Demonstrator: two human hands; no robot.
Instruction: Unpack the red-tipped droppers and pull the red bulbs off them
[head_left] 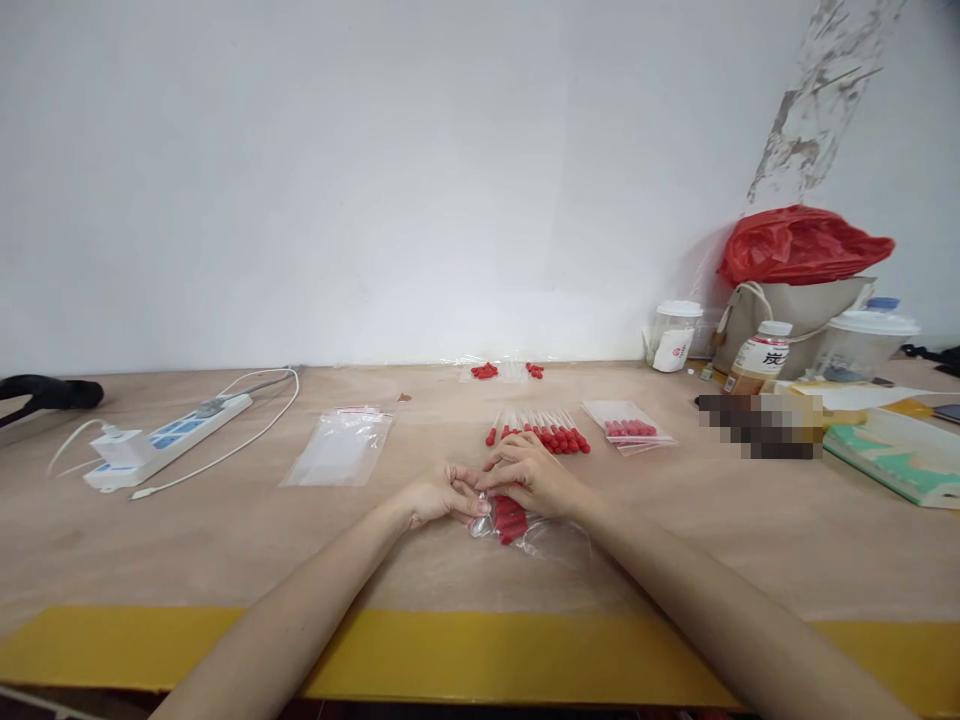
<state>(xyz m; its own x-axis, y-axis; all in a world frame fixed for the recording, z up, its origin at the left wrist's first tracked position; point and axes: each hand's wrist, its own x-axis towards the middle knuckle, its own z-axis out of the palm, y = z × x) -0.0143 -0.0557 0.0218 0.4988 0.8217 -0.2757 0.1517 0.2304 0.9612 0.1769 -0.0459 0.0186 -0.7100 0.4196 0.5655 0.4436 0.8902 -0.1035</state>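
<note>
Near the front of the table lies a clear plastic bag (511, 522) with red pieces inside. My left hand (448, 496) pinches crumpled film at the bag's left side. Reaching in from the right, my right hand (531, 476) has its fingers bent together over the bag's top, partly hiding it. What lies beneath those fingertips cannot be made out. Just beyond my hands sits a row of white sticks with red tips (555, 436). To their right is a zip bag (630, 426) with red-tipped pieces in it.
Flat clear zip bags (339, 448) lie left of my hands. A white power strip (171, 440) and cable are farther left. Red pieces on film (486, 370) lie by the wall. At right stand a lidded cup (675, 335), a bottle (759, 358) and a green-and-white tray (892, 455).
</note>
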